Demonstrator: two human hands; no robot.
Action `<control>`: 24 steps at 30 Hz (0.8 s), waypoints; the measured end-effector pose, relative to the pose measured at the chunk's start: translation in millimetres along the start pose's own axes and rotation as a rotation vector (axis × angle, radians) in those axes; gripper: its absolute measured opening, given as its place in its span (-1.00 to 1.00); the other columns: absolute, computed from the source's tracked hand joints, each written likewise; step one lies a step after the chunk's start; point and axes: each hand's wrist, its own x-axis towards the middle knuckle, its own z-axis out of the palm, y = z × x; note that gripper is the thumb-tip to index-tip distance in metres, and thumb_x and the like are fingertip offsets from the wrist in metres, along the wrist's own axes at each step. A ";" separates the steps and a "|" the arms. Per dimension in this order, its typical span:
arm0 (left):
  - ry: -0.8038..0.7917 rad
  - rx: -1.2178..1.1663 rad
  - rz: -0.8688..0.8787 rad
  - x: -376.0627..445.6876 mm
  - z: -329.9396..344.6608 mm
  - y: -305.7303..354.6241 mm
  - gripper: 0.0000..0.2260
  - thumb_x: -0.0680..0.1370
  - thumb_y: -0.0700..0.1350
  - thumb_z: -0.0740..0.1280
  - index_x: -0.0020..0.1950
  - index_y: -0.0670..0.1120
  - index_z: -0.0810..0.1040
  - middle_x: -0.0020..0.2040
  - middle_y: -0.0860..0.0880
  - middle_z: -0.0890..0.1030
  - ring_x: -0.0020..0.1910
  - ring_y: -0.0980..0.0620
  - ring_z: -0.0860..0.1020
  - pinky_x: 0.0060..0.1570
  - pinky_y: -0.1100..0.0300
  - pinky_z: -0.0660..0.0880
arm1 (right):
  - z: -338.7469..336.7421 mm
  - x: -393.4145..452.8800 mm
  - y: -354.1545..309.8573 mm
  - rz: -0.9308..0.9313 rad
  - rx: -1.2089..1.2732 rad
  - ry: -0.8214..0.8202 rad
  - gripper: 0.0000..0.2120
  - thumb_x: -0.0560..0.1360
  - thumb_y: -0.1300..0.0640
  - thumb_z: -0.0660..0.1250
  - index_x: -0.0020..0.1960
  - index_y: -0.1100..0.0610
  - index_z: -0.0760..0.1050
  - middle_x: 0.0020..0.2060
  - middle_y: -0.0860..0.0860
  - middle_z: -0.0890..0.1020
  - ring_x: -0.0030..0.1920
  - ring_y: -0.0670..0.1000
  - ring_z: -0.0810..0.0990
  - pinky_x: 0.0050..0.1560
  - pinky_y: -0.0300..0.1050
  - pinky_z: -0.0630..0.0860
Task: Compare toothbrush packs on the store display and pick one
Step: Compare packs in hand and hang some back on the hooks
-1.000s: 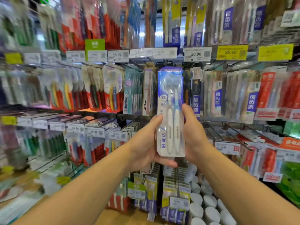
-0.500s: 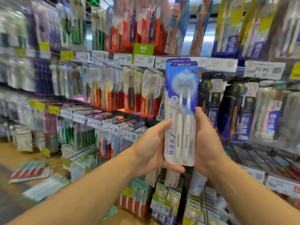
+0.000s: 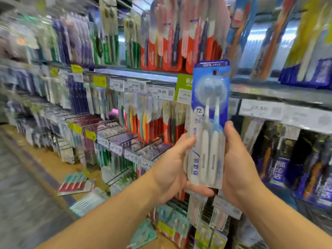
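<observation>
I'm seeing both hands, left hand (image 3: 172, 169) and right hand (image 3: 239, 168), gripping the toothbrush pack's (image 3: 209, 123) lower end, its long axis standing upright above them

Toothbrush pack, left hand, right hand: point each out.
Toothbrush pack (image 3: 209, 112), head view, on its blue upper card.
Left hand (image 3: 172, 169), head view, on the back of the hand.
Right hand (image 3: 237, 168), head view, on the back of the hand.

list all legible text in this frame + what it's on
"72", "15.2" and "舒适达": toothbrush pack, gripped by left hand and right hand.
"26.90": white shelf tag.
"26.90": tag under green sign.
"24.80", blurred: tag.
"29.90", "36.90": lower tags.
"Colgate": red pack.
Other tags and packs are too blurred to read.
</observation>
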 end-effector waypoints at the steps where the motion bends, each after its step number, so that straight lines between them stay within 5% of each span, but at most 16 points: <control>1: 0.007 -0.006 -0.002 -1.5 1.5 13.6 -0.52 0.59 0.23 0.21 0.51 0.17 0.41 0.38 -0.07 0.62 0.15 -0.17 0.69 -0.18 -0.15 0.68 | 8.4 4.4 -10.9 0.017 -0.001 -0.010 -0.34 0.45 -0.47 0.25 0.42 -0.14 0.54 0.34 -0.05 0.64 0.36 0.01 0.60 0.42 0.23 0.44; 4: 0.049 -0.009 0.007 -7.8 9.6 59.4 -0.54 0.60 0.22 0.19 0.49 0.15 0.41 0.37 -0.06 0.63 0.18 -0.19 0.68 -0.19 -0.15 0.68 | 32.3 16.3 -47.3 0.063 0.001 -0.027 -0.49 0.62 -0.30 0.10 0.34 -0.07 0.61 0.20 0.03 0.72 0.23 0.08 0.69 0.35 0.22 0.51; 9: 0.093 -0.017 -0.003 -22.1 26.2 141.2 -0.63 0.69 0.17 0.11 0.48 0.20 0.42 0.35 -0.03 0.65 0.17 -0.19 0.69 -0.18 -0.14 0.68 | 79.9 34.0 -115.7 0.090 0.014 0.024 -0.35 0.43 -0.42 0.28 0.35 -0.06 0.61 0.26 0.05 0.69 0.25 0.09 0.68 0.31 0.18 0.51; 15: 0.190 -0.017 -0.041 -41.4 52.7 232.3 -0.58 0.70 0.19 0.11 0.49 0.08 0.44 0.36 -0.10 0.63 0.10 -0.16 0.69 -0.21 -0.10 0.68 | 123.3 27.4 -209.9 0.154 -0.036 -0.031 -0.61 0.69 -0.14 0.13 0.26 -0.01 0.65 0.10 0.01 0.76 0.07 0.02 0.76 0.04 0.08 0.59; 19: 0.234 0.011 0.022 -65.4 74.4 287.4 -0.61 0.72 0.15 0.09 0.47 0.07 0.47 0.35 -0.13 0.63 0.05 -0.11 0.70 -0.28 -0.03 0.68 | 154.4 8.0 -273.4 0.117 -0.186 -0.092 -0.64 0.70 -0.08 0.14 0.13 -0.06 0.72 0.06 0.01 0.77 0.05 0.05 0.75 0.09 0.21 0.62; 24: 0.209 -0.034 0.009 -98.6 107.8 338.4 -0.59 0.72 0.17 0.09 0.51 0.07 0.44 0.38 -0.15 0.61 0.06 -0.12 0.69 -0.31 -0.03 0.69 | 180.5 -22.5 -330.7 0.020 -0.278 -0.013 -0.76 0.71 0.01 0.21 0.24 -0.08 0.64 0.11 -0.04 0.75 0.11 0.00 0.74 0.02 0.14 0.68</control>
